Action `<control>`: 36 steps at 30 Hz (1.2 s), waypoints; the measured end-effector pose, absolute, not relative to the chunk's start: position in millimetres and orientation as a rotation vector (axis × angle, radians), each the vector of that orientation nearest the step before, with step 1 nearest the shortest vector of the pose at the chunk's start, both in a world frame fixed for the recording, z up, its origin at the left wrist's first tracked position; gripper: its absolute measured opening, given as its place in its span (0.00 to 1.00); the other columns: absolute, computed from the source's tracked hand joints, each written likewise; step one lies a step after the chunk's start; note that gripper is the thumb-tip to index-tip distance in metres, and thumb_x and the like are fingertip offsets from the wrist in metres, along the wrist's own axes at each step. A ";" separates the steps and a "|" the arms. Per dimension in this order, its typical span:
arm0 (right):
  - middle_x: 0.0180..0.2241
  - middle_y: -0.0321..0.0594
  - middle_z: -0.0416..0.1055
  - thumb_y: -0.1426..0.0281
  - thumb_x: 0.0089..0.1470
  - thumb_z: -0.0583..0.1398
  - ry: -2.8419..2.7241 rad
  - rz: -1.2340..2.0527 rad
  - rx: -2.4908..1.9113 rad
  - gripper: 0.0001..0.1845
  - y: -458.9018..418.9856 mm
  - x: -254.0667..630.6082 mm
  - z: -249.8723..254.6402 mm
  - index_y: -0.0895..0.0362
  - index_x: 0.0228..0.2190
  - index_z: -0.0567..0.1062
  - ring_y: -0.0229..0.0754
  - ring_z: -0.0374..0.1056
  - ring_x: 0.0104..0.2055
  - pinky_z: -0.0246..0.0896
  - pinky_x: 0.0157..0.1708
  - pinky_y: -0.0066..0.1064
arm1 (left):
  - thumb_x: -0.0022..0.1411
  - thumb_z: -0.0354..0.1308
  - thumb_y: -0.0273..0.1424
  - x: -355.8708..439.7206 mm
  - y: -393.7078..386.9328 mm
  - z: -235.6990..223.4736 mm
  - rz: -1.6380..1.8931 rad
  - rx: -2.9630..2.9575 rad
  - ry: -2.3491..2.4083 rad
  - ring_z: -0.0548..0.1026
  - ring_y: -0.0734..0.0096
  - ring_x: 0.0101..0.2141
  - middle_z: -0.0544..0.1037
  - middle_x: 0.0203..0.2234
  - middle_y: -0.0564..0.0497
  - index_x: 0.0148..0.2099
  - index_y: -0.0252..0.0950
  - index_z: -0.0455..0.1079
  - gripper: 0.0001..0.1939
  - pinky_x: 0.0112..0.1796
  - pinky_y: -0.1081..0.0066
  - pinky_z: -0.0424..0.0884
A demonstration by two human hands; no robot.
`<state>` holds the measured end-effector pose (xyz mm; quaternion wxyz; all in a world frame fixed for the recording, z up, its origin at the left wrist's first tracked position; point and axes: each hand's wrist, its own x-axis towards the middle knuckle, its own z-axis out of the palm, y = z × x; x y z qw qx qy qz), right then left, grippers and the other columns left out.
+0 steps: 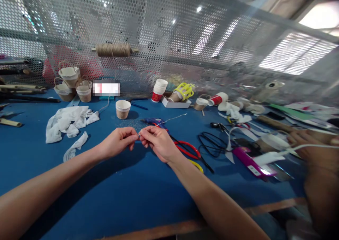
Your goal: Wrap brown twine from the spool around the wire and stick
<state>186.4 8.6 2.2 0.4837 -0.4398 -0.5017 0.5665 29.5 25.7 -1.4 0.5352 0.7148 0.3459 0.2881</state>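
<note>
My left hand point(124, 139) and my right hand point(158, 141) meet fingertip to fingertip above the blue table. Both are closed in a pinch on a thin, shiny strand point(173, 118) that looks like wire. Its free end sticks out past my right hand, up and to the right. Just behind my hands lies a blue glue gun point(154, 121), partly hidden by my right hand. A small brown cup with a white rim point(123, 109) stands beyond my left hand. Red-handled scissors or pliers point(188, 148) lie beside my right wrist, partly covered by it.
Crumpled white paper point(67, 121) lies at left, near handled cups point(69, 76). A twine spool point(113, 50) hangs on the perforated screen. Stacked paper cups point(159, 89) stand at the back. Black cable point(212, 144) and a purple power strip point(249, 162) lie right, near another person's hand point(304, 139).
</note>
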 end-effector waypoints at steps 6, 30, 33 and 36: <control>0.19 0.34 0.68 0.65 0.43 0.61 -1.241 1.203 -1.096 0.11 12.6 190.8 4.7 0.61 0.23 0.72 0.31 0.63 0.21 0.58 0.21 0.25 | 0.57 0.47 0.37 29.2 28.2 -4.1 0.683 1.685 0.872 0.56 0.83 0.16 0.65 0.16 0.58 0.30 0.33 0.62 0.12 0.18 0.79 0.50; 0.20 0.34 0.69 0.65 0.42 0.63 -1.196 1.261 -1.025 0.10 14.0 194.9 8.0 0.60 0.23 0.71 0.31 0.65 0.20 0.63 0.23 0.26 | 0.55 0.52 0.37 27.3 18.6 2.8 0.542 1.482 0.797 0.55 0.85 0.15 0.68 0.17 0.56 0.35 0.32 0.66 0.13 0.17 0.79 0.47; 0.22 0.35 0.71 0.65 0.42 0.63 -1.186 1.262 -1.009 0.10 15.7 196.8 9.4 0.60 0.25 0.71 0.32 0.67 0.22 0.64 0.25 0.27 | 0.55 0.52 0.38 25.7 20.2 3.4 0.530 1.398 0.780 0.53 0.86 0.14 0.68 0.17 0.57 0.35 0.32 0.66 0.13 0.17 0.78 0.46; 0.22 0.35 0.71 0.65 0.41 0.63 -1.173 1.191 -0.977 0.10 18.0 200.0 11.4 0.59 0.25 0.71 0.33 0.67 0.23 0.65 0.25 0.28 | 0.55 0.52 0.39 23.3 21.7 4.0 0.479 1.311 0.755 0.49 0.87 0.14 0.67 0.16 0.57 0.35 0.32 0.65 0.13 0.17 0.78 0.43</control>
